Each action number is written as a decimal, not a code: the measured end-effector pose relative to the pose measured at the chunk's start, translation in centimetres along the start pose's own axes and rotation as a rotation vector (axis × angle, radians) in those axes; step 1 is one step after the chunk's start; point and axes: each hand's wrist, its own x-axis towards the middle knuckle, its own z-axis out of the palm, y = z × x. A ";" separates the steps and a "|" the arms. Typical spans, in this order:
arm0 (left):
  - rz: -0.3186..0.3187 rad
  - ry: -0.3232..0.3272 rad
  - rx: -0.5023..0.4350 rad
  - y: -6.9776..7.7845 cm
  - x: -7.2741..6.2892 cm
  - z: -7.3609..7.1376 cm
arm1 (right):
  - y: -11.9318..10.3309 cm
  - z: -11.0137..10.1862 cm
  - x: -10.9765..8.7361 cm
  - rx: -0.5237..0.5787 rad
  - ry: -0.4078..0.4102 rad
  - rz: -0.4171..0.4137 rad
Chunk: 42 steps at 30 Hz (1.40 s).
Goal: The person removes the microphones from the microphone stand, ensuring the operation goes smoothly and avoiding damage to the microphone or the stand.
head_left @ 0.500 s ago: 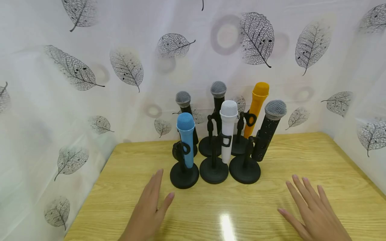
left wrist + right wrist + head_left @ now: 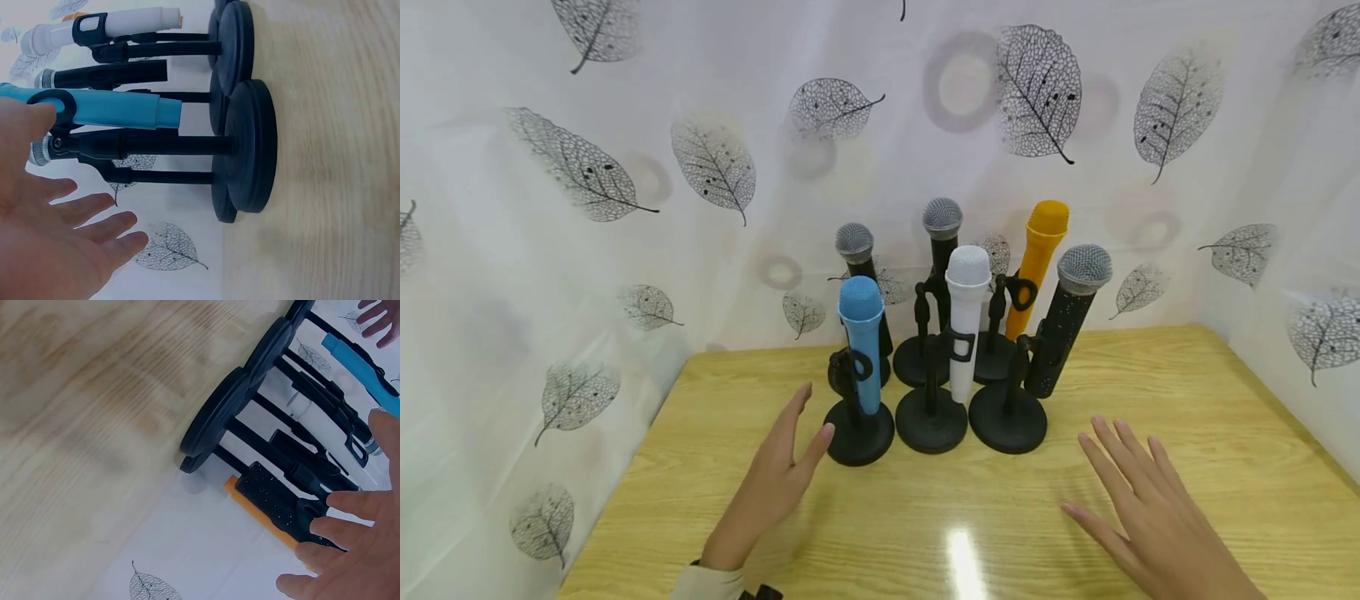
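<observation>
Just left of the blue microphone [image 2: 863, 350] is my left hand [image 2: 769, 479], its thumb and fingers spread with nothing in them. In the left wrist view the thumb overlaps the blue microphone's clip. My right hand [image 2: 1157, 521] hovers over the table at right, fingers extended and empty, nearest the speckled black microphone [image 2: 1063, 333]. Between these two stands a white microphone [image 2: 967, 312]. An orange microphone [image 2: 1037, 262] and two black microphones with silver heads [image 2: 943, 218] make up the back row. Black clip stands with round bases [image 2: 931, 435] hold the microphones tilted or upright.
The stands are grouped closely on a wood-grain table [image 2: 925, 517], with the back row near its far edge. A white leaf-print cloth [image 2: 880, 50] hangs behind and along both sides.
My left hand has moved forward toward the blue microphone, its sleeve now showing. My right hand has shifted forward and a little left. The microphones stay put.
</observation>
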 end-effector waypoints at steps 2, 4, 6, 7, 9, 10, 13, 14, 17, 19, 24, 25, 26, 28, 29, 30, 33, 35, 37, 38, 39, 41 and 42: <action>0.010 0.004 -0.033 -0.1 0.6 0.0 | -0.2 0.0 0.4 0.006 0.011 -0.009; 0.022 0.007 -0.068 -0.2 1.2 0.1 | -0.4 0.1 0.8 0.010 0.016 -0.019; 0.025 0.006 -0.098 -0.3 1.8 0.2 | -0.7 0.1 1.2 0.015 0.022 -0.037; 0.023 0.004 -0.114 -0.3 2.1 0.3 | -0.8 0.1 1.4 0.018 0.026 -0.046; 0.015 -0.001 -0.143 -0.2 2.7 0.5 | -1.0 0.1 1.7 0.020 0.029 -0.061; 0.011 -0.002 -0.154 -0.2 2.9 0.5 | -1.1 0.2 1.8 0.022 0.031 -0.069; 0.007 -0.007 -0.189 -0.2 3.6 0.8 | -1.5 0.2 2.2 0.028 0.034 -0.086; 0.009 -0.008 -0.200 -0.3 3.8 0.8 | -1.6 0.2 2.3 0.030 0.029 -0.089; 0.022 -0.016 -0.233 -0.5 4.4 1.1 | -1.8 0.3 2.6 0.034 0.007 -0.093; 0.028 -0.022 -0.244 -0.6 4.7 1.3 | -1.8 0.3 2.8 0.039 -0.008 -0.094; 0.031 -0.013 -0.238 -0.7 5.6 1.7 | -2.2 0.4 3.5 0.063 0.013 -0.120; 0.034 -0.006 -0.236 -0.7 5.8 1.8 | -2.3 0.4 3.7 0.068 0.022 -0.128; 0.041 0.001 -0.235 -0.6 5.9 1.9 | -2.4 0.5 3.9 0.072 0.029 -0.134; 0.057 0.014 -0.233 -0.5 6.2 2.0 | -2.7 0.5 4.2 0.080 0.032 -0.141; 0.070 0.018 -0.233 -0.5 6.3 2.1 | -2.8 0.5 4.4 0.085 0.031 -0.142; 0.075 0.022 -0.233 -0.5 6.5 2.2 | -2.9 0.5 4.5 0.089 0.028 -0.143; 0.082 0.037 -0.227 -0.4 6.7 2.4 | -3.1 0.6 4.8 0.105 0.022 -0.145; 0.089 0.052 -0.220 -0.4 6.8 2.5 | -3.2 0.8 5.0 0.111 0.024 -0.147; 0.089 0.072 -0.217 -0.4 6.8 2.5 | -3.3 1.0 5.1 0.119 0.032 -0.154; 0.094 0.082 -0.218 -0.5 6.8 2.6 | -3.3 1.1 5.2 0.126 0.036 -0.157; 0.097 0.091 -0.218 -0.5 6.8 2.6 | -3.3 1.2 5.3 0.131 0.042 -0.163; 0.107 0.108 -0.221 -0.6 6.7 2.7 | -3.4 1.4 5.4 0.141 0.048 -0.168; 0.107 0.114 -0.223 -0.6 6.7 2.8 | -3.4 1.5 5.5 0.150 0.048 -0.169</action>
